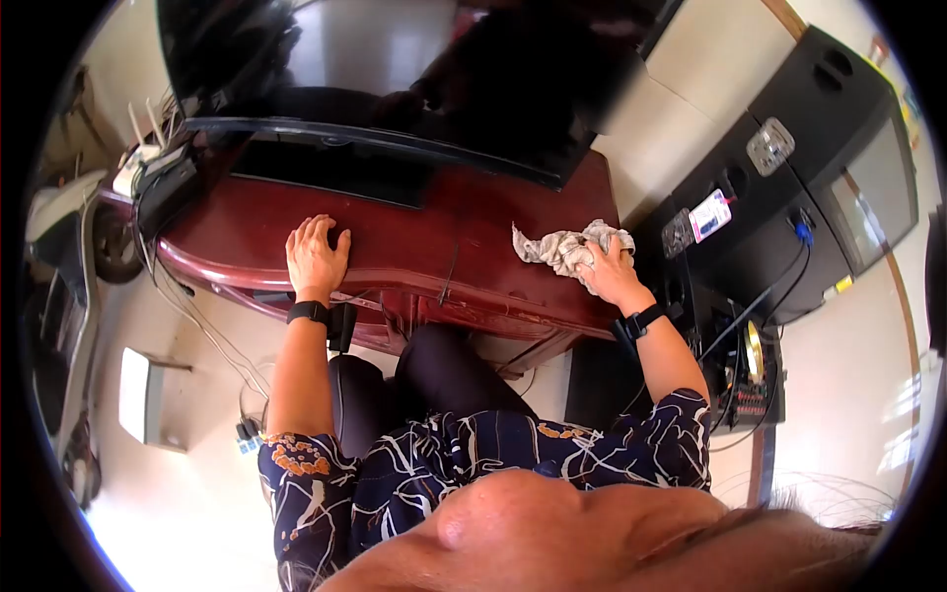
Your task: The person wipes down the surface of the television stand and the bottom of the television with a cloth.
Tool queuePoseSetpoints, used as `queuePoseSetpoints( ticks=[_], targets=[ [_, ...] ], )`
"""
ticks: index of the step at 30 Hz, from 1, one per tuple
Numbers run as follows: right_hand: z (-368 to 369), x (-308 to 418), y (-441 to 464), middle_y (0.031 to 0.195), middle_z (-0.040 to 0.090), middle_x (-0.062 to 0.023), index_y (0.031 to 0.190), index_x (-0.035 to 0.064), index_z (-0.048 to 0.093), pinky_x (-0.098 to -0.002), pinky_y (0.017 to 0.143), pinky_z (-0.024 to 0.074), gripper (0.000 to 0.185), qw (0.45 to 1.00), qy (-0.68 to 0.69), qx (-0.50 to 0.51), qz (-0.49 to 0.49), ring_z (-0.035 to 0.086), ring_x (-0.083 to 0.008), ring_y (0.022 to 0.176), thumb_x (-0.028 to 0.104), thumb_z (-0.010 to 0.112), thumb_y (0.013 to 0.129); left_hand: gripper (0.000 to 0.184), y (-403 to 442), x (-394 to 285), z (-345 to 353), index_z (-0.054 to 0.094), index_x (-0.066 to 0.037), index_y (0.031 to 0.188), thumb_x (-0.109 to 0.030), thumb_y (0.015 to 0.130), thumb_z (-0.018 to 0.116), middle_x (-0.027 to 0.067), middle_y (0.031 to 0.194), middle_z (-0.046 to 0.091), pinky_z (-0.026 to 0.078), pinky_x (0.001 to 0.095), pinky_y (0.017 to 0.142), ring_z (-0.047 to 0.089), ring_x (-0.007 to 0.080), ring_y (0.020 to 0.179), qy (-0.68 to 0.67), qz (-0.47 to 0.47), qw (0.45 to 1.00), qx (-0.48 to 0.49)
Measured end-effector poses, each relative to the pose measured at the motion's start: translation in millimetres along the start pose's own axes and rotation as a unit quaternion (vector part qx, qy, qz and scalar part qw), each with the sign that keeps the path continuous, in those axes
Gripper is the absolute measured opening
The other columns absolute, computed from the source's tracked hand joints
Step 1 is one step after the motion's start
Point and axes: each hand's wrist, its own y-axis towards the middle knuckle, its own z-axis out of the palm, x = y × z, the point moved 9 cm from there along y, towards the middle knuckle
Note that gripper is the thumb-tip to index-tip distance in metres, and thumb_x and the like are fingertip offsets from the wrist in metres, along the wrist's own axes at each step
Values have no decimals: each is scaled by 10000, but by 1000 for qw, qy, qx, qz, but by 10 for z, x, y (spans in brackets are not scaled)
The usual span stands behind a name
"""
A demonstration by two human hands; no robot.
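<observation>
A crumpled, pale patterned cloth (562, 251) lies on the right part of the dark red wooden cabinet top (473, 242). My right hand (610, 266) is closed over the cloth's right end, fingers bunched into it near the cabinet's right edge. My left hand (318, 259) rests on the cabinet's front left edge, fingers stretched out and thumb apart, with nothing in it. Behind both hands stands a large black television (395, 79), its lower edge above the cabinet top. Both wrists wear black straps.
A flat black panel (326, 173) lies under the television. A white router (143, 163) and cables sit at the left end. Black speakers (779, 178) stand at the right, with cables hanging down. A white box-like stool (148, 400) is on the floor at left.
</observation>
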Motion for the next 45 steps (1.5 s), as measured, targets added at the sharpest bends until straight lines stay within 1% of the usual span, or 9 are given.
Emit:
queuePoseSetpoints(
  ticks=[7, 17, 26, 29, 30, 33, 37, 42, 45],
  targets=[
    [400, -534, 795, 1422, 262, -321, 1381, 189, 403, -539, 999, 384, 606, 997, -28, 58, 51, 448, -540, 1171, 526, 525, 891, 302, -5, 8, -100, 628, -74, 1040, -301, 840, 621, 66, 1208, 613, 327, 417, 1067, 492, 257, 1235, -21, -2, 1000, -14],
    [589, -906, 1707, 1502, 173, -279, 1470, 151, 275, -526, 1060, 340, 681, 977, -46, 147, 145, 358, -533, 1277, 547, 409, 933, 304, -8, -10, -98, 624, -45, 1017, -281, 826, 628, 83, 1210, 609, 301, 434, 1097, 476, 280, 1251, -38, -13, 999, -4],
    [1013, -1323, 2473, 1447, 307, -246, 1410, 162, 367, -596, 1023, 324, 593, 985, -82, 83, 124, 371, -513, 1266, 481, 441, 916, 271, 40, -62, -103, 634, -48, 1007, -231, 808, 637, 87, 1199, 620, 313, 421, 1084, 494, 278, 1236, -21, -14, 1000, 5],
    [1217, -1380, 2693, 1421, 355, -260, 1411, 153, 364, -584, 1029, 326, 580, 974, -146, 172, 26, 382, -484, 1271, 438, 447, 913, 269, 49, -70, -92, 635, -45, 1004, -221, 801, 642, 92, 1190, 624, 313, 421, 1083, 496, 281, 1234, -17, -19, 1000, 7],
    [1338, -1542, 2808, 1419, 373, -262, 1419, 137, 343, -563, 1047, 320, 640, 976, -102, 186, 53, 345, -468, 1310, 446, 501, 882, 267, 50, -65, -86, 635, -44, 1001, -221, 801, 641, 93, 1189, 625, 313, 421, 1083, 498, 281, 1232, -18, -22, 1000, 6],
    [2025, -2356, 3330, 1448, 348, -250, 1442, 137, 302, -532, 1067, 312, 738, 992, 35, 55, 104, 300, -467, 1342, 462, 569, 836, 260, 61, -73, -84, 638, -39, 989, -217, 799, 639, 95, 1185, 628, 314, 422, 1083, 503, 280, 1228, -18, -31, 999, 4],
    [1369, -1739, 3112, 1502, 240, -258, 1496, 203, 216, -613, 1063, 253, 828, 982, -39, 158, 93, 203, -453, 1388, 485, 600, 819, 257, 64, -84, -108, 637, -40, 989, -216, 802, 638, 96, 1183, 630, 317, 422, 1081, 507, 278, 1223, -16, -35, 999, 7],
    [1322, -1660, 3048, 1547, 249, -48, 1483, 264, 255, -610, 1067, 254, 627, 980, -2, 190, 57, 108, -430, 1410, 505, 384, 918, 248, 54, -53, -84, 639, -45, 986, -222, 811, 636, 92, 1179, 634, 321, 421, 1078, 515, 275, 1215, -17, -29, 999, -1],
    [1455, -1826, 3044, 1537, 185, -216, 1482, 246, 268, -550, 1094, 264, 690, 975, -1, 177, 133, 209, -468, 1388, 590, 380, 895, 246, 54, -41, -83, 640, -45, 985, -221, 814, 634, 94, 1178, 634, 321, 420, 1077, 516, 275, 1215, -24, -30, 999, -4]
  ],
)
